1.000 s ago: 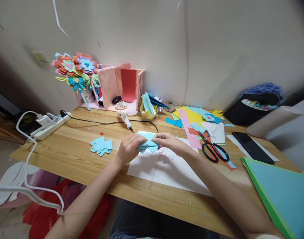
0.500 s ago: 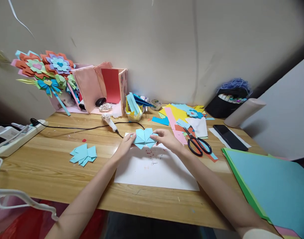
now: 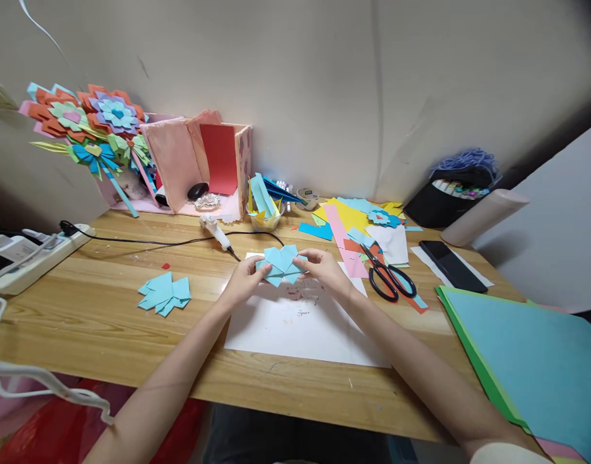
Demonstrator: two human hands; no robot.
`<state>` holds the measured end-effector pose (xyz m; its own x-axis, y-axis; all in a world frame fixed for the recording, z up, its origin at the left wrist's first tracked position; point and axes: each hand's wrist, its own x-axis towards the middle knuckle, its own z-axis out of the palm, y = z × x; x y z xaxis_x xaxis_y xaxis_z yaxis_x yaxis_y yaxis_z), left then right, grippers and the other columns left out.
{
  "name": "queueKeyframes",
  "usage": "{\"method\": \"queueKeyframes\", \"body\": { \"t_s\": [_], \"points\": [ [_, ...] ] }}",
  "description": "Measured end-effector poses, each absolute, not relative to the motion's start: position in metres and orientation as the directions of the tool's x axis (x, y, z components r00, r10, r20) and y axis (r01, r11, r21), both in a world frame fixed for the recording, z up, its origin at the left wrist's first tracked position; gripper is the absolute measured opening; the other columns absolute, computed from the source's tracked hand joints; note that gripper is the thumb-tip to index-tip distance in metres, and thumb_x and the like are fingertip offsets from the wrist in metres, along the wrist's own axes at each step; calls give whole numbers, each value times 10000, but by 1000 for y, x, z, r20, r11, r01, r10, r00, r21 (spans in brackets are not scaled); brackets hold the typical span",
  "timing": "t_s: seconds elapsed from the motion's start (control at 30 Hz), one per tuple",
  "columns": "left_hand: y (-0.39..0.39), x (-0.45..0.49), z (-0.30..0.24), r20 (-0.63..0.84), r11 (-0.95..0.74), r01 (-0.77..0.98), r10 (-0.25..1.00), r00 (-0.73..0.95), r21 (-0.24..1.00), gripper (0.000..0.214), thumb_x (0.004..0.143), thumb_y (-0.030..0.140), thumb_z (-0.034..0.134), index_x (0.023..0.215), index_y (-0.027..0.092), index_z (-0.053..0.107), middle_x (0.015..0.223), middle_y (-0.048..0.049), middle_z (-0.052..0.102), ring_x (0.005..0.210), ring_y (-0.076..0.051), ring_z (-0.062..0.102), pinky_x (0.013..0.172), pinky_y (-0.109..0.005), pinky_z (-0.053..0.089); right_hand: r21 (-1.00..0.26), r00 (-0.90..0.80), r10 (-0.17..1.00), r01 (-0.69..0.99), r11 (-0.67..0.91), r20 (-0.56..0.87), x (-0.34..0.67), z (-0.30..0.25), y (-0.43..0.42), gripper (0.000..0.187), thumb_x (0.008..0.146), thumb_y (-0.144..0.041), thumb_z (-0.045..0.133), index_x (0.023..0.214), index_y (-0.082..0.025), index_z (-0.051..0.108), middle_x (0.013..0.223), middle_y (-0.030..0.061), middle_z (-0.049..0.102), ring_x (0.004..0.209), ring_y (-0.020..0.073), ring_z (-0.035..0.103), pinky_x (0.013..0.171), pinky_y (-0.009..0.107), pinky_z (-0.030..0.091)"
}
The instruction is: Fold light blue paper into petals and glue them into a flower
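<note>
A folded light-blue paper piece (image 3: 281,263) with pointed, petal-like parts is held up between my two hands. My left hand (image 3: 244,278) pinches its left end, thumb on top. At the right end my right hand (image 3: 324,270) grips it between thumb and fingers. Below lies a white sheet (image 3: 300,332) with reddish marks. More folded light-blue pieces (image 3: 164,294) rest in a small pile to the left. A white hot glue gun (image 3: 214,232) with a black cord lies behind my left hand.
Black-handled scissors (image 3: 392,281) and paper scraps (image 3: 348,219) lie to the right. Farther right are a phone (image 3: 452,265) and large coloured sheets (image 3: 522,348). Paper flowers (image 3: 116,115) and a pink box (image 3: 172,154) stand at the back left. A power strip (image 3: 38,261) sits at the left.
My left thumb has shifted slightly inward on the paper. Both hands still hold the piece at nearly the same spot. The view has moved a little.
</note>
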<state>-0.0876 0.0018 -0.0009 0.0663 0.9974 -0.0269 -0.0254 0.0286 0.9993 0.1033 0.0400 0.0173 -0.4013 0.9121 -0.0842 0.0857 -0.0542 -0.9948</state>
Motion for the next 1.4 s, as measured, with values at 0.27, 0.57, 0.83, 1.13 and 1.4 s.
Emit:
{"method": "queueKeyframes", "body": {
  "t_s": [0.27,0.57,0.83,1.13,1.4],
  "points": [
    [-2,-91,-1,-137,138,-10,989,48,990,460,559,396,733,916,115,659,853,-63,674,773,-199,611,728,-309,474,-996,-482,874,88,-29,-68,99,21,33,300,686,-402,625,872,-167,614,902,46,609,720,149,591,590,281,531],
    [-4,-93,4,-150,134,135,982,118,982,414,579,389,701,888,114,671,867,-64,669,757,-205,597,675,-295,470,-984,-539,841,173,48,-54,100,14,35,257,700,-376,603,809,-148,651,781,37,640,699,145,581,641,264,463],
    [-5,-99,8,-109,66,166,959,263,984,376,584,386,694,849,120,674,821,-46,667,746,-195,595,690,-291,465,-987,-563,819,160,-26,-113,101,15,34,279,630,-407,651,712,-141,634,653,15,612,585,128,555,555,251,443],
    [-8,-102,16,-141,97,161,947,290,982,310,593,341,696,820,130,680,793,-38,665,716,-174,588,652,-261,457,-983,-594,800,180,28,-86,102,21,32,264,667,-403,628,713,-143,629,666,14,596,601,120,539,557,235,418],
    [-9,-98,11,-172,142,135,952,252,981,352,602,385,690,833,120,678,782,-56,667,674,-169,586,632,-273,457,-949,-548,837,264,171,-1,99,20,31,247,687,-397,599,694,-152,623,686,16,592,651,137,539,589,241,423]
  ]
}}
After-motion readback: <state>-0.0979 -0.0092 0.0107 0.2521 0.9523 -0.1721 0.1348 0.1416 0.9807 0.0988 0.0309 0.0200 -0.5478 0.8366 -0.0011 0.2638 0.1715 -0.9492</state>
